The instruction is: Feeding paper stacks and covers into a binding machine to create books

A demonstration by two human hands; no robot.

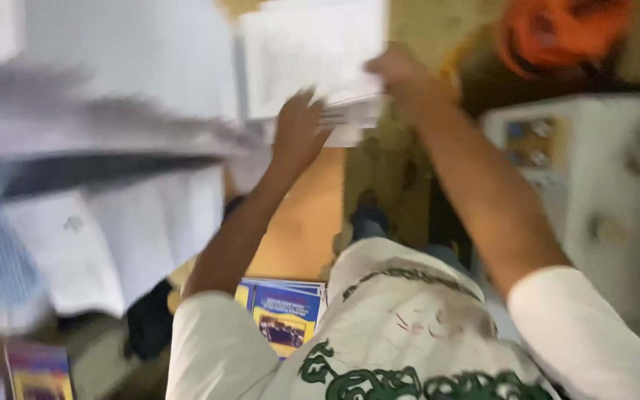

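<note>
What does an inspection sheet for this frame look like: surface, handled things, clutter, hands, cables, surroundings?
Surface: orange-brown table, partly covered.
Handled things: stack of white printed sheets, raised ahead of the person.
Clutter: blue and yellow booklets below the arms; another booklet at lower left; white papers on the left.
Hands: left hand on the stack's lower edge; right hand grips its right side.
Cables: nothing seen.
Surroundings: orange object at upper right, white unit on the right; picture blurred.
</note>
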